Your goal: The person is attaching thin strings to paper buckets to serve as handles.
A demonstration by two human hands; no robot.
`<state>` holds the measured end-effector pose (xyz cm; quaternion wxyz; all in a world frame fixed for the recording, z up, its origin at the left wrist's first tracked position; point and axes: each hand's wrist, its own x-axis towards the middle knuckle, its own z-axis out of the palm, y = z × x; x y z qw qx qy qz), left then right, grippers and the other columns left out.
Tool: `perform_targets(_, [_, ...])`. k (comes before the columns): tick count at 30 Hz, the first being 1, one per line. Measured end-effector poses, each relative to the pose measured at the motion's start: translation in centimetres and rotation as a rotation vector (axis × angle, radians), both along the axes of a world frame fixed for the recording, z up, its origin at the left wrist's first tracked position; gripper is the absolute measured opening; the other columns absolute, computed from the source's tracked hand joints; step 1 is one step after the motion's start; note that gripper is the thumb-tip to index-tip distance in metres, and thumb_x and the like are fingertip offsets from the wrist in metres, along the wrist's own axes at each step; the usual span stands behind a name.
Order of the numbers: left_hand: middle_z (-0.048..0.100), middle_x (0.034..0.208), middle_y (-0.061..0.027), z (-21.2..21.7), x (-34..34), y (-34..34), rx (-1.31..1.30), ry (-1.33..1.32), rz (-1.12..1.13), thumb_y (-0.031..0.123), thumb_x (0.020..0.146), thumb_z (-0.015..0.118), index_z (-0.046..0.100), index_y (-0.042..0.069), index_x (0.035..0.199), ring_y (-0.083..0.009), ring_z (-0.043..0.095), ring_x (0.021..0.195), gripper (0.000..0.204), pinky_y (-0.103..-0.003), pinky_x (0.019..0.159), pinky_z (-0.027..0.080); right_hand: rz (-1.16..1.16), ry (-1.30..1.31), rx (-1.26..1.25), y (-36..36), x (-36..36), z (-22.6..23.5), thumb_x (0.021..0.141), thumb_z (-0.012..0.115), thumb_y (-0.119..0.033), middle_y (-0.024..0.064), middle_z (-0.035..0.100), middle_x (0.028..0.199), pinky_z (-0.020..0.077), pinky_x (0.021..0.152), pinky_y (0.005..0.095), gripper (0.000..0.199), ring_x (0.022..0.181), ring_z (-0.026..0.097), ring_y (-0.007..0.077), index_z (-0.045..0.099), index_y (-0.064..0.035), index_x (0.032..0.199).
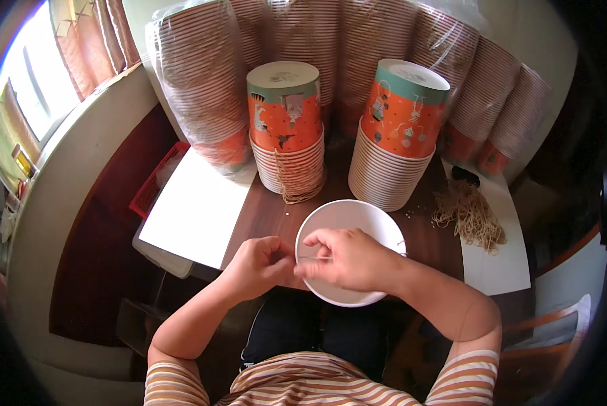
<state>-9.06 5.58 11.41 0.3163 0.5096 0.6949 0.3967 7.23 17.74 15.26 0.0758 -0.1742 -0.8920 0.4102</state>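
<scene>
A white paper bucket stands open end up at the table's front edge, in front of my body. My right hand reaches over its mouth, thumb and fingers pinched, and a thin pale cord shows at the fingertips. Against the left side of the rim, my left hand is closed with its fingers curled; whatever it pinches is hidden. A small bit of cord also shows at the bucket's right rim. The fingertips of both hands nearly meet.
Two upside-down stacks of orange-and-green paper buckets stand behind, the left one draped with tan cords. A bundle of cords lies at right. Tall plastic-wrapped bucket stacks line the back. A red basket sits at left.
</scene>
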Motion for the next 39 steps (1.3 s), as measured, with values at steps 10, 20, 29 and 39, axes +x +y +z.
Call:
perform_targets(10, [0.06,0.084,-0.0074,-0.1,-0.2,-3.3,0.296,-0.207,-0.354,0.002,0.077,0.057,0.06,-0.001,0.08,-0.0149,0.056,0.085,0.005,-0.026,0.075,0.045,0.113,-0.117,0.103,-1.2,4.8,1.6,0.074,0.071,-0.026,0.0114,0.061,0.076,0.0481,0.065,0.0342,0.033,0.07,0.061,0.0249,0.063,-0.002,0.095])
perform_targets(20, [0.063,0.104,-0.0129,-1.4,1.7,-1.5,0.377,-0.966,-0.297,0.006,0.089,0.055,0.058,0.0,0.087,-0.0114,0.059,0.091,0.007,-0.024,0.078,0.048,0.051,0.13,0.17,-0.5,4.9,1.6,0.075,0.067,-0.004,0.0086,0.061,0.078,0.0476,0.061,0.0283,0.018,0.067,0.06,0.0207,0.066,-0.0024,0.093])
perform_targets(29, [0.064,0.091,-0.0061,-0.9,2.9,-0.7,0.251,-0.835,-0.245,0.005,0.087,0.062,0.059,-0.005,0.103,-0.011,0.062,0.085,0.019,-0.025,0.078,0.052,0.234,0.39,0.05,-0.3,1.9,2.1,0.078,0.06,0.001,0.0108,0.062,0.078,0.0478,0.066,0.0304,0.014,0.072,0.061,0.0238,0.063,-0.0009,0.091])
perform_targets(39, [0.064,0.087,-0.0058,-1.9,1.9,-1.1,0.293,-0.819,-0.21,0.008,0.088,0.061,0.06,-0.004,0.095,-0.0093,0.061,0.078,0.014,-0.025,0.075,0.054,-0.163,0.53,0.717,-0.9,2.4,0.9,0.067,0.07,-0.005,0.0064,0.057,0.087,0.0407,0.077,0.0362,0.018,0.083,0.052,0.0265,0.062,-0.0066,0.083])
